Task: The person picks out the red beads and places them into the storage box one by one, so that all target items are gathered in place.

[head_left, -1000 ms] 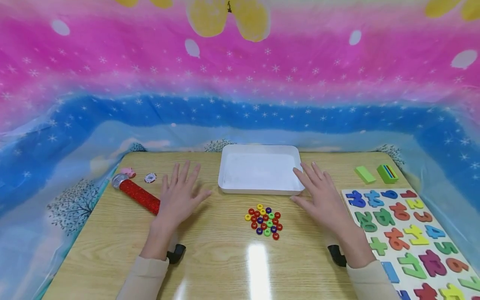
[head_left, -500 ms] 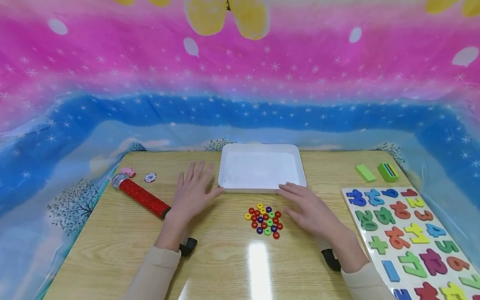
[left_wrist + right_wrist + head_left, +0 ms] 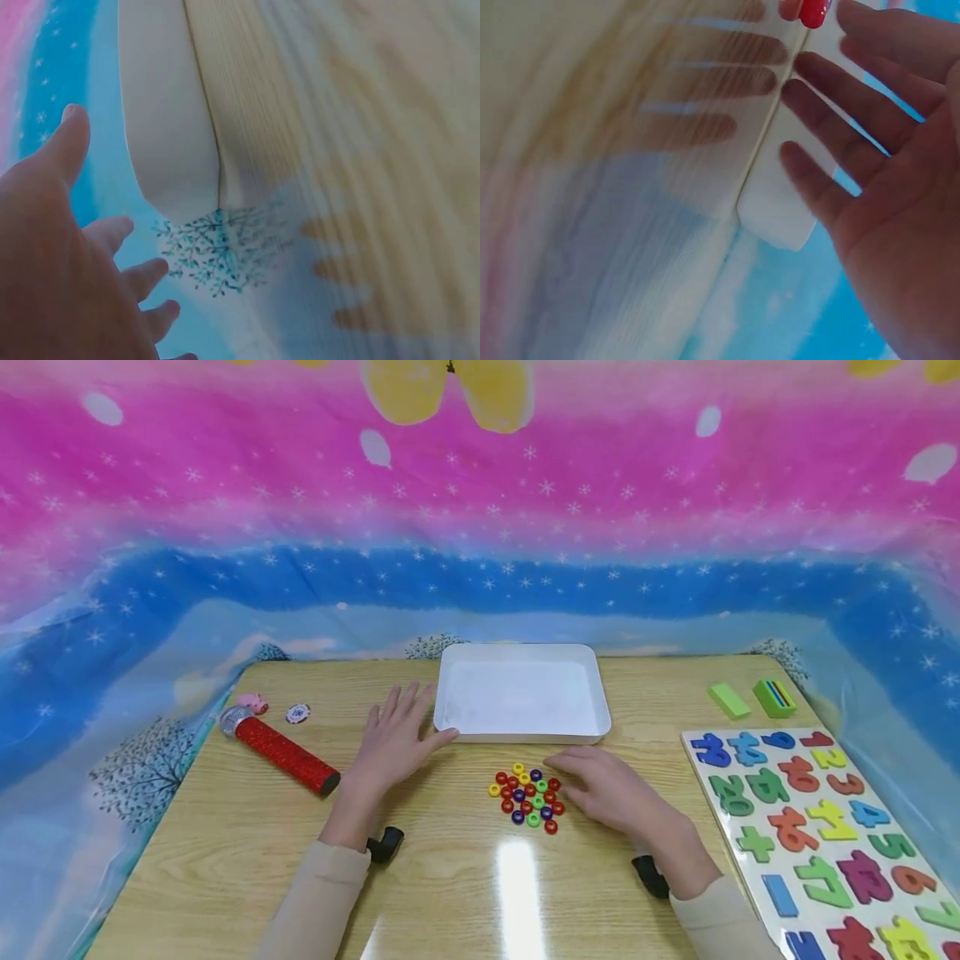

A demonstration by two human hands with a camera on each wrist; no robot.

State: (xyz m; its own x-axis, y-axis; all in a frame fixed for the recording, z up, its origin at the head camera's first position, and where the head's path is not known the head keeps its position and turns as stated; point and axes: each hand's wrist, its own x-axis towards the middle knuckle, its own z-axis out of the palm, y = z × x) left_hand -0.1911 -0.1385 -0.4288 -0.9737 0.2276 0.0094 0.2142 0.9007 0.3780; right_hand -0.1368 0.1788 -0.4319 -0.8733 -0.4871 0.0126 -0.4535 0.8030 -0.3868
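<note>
My left hand (image 3: 394,748) has its fingers spread beside the left end of a white tray (image 3: 523,737), the thumb tip overlapping the tray's front left corner in the head view. The left wrist view shows that hand (image 3: 75,247) with nothing in it and the tray's side wall (image 3: 171,112) ahead. My right hand (image 3: 609,787) reaches in from the right, fingers extended at the right edge of a cluster of small coloured rings (image 3: 527,797), red, yellow, green and purple. In the right wrist view its fingers (image 3: 840,112) are straight, close to a red ring (image 3: 815,11).
A red glitter microphone (image 3: 281,753), a pink pig figure (image 3: 252,702) and a poker chip (image 3: 297,713) lie at the left. On the right are a number puzzle board (image 3: 817,835), a light green block (image 3: 728,700) and a green box (image 3: 775,698) with coloured strips.
The right hand has moved left and nearer, from the tray's right edge to the rings. The left hand has shifted right, away from the microphone toward the tray.
</note>
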